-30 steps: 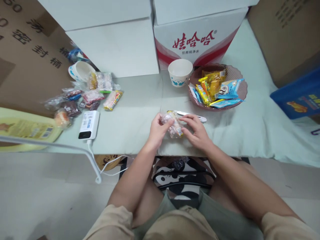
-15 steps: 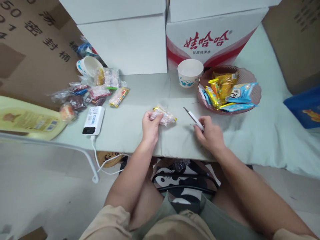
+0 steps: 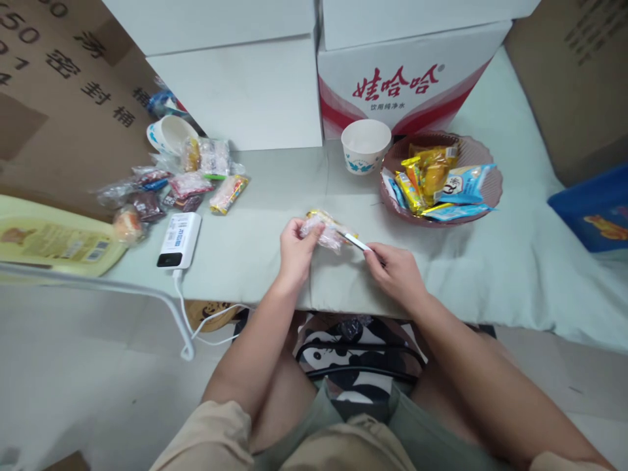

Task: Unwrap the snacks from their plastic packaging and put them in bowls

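Note:
My left hand (image 3: pixel 298 247) pinches a clear, yellow-edged snack packet (image 3: pixel 328 237) just above the cloth-covered table. In my right hand (image 3: pixel 395 269) is a slim white utility knife (image 3: pixel 357 242), its blade pointing left at the packet. The blade tip overlaps the packet in view; whether it cuts into the wrapper I cannot tell. Right of the hands stands a pinkish scalloped bowl (image 3: pixel 493 186) holding yellow and blue snack packets (image 3: pixel 434 180). A white paper cup (image 3: pixel 366 147) with blue leaf prints stands upright beside the bowl.
Several wrapped snacks (image 3: pixel 189 186) lie at the left near a tipped paper cup (image 3: pixel 169 134). A white power bank (image 3: pixel 180 241) with a cable sits closer. White cartons (image 3: pixel 235 98) line the back. A yellow bottle (image 3: pixel 59 239) lies at far left, a blue package (image 3: pixel 596 209) at right.
My right hand has moved left, bringing the knife from beside the packet onto it. My left hand keeps its pinch on the packet. The whole view has shifted slightly.

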Demonstrator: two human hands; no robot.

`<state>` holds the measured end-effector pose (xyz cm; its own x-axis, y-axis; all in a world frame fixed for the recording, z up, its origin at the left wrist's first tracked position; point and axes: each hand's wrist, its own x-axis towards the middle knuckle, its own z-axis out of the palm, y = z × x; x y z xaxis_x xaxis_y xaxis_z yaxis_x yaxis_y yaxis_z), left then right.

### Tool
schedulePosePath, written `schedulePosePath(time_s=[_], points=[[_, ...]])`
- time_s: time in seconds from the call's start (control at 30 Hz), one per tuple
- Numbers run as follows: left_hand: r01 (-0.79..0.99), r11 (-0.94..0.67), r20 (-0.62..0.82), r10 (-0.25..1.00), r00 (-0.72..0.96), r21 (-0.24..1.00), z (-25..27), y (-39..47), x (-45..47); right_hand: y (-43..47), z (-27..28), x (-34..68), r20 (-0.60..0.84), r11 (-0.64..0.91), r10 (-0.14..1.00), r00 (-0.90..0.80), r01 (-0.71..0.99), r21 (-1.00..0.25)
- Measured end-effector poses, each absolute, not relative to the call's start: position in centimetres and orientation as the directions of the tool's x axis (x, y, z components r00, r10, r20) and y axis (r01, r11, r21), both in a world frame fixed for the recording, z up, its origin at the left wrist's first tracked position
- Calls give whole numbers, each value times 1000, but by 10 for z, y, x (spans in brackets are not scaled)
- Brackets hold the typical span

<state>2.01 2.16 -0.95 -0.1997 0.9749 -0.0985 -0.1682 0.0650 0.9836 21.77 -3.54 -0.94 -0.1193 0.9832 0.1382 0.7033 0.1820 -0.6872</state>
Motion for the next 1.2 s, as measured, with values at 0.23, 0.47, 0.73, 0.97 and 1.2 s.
schedulePosePath(time_s=[0.23, 0.47, 0.73, 0.97, 1.2], points=[[-237, 112, -177, 946, -271, 965, -7, 30, 2, -35, -17, 238, 139, 57, 990, 16, 860, -507], [8, 78, -78, 995, -58, 997, 0, 8, 14, -33, -17, 238, 273, 139, 962, -8, 875, -463], [261, -153, 121, 983, 135, 953, 0, 10, 8, -39, -14, 223, 334, 421, 905, -263, 669, -613], [54, 68, -58, 983, -173, 996, -3, 20, 4, -31, -11, 234, 319, 234, 947, 28, 620, -749], [119, -70, 109, 929, -355, 990, 2, 25, -18, -37, -8, 245, 508, 319, 849, 147, 624, -713]])
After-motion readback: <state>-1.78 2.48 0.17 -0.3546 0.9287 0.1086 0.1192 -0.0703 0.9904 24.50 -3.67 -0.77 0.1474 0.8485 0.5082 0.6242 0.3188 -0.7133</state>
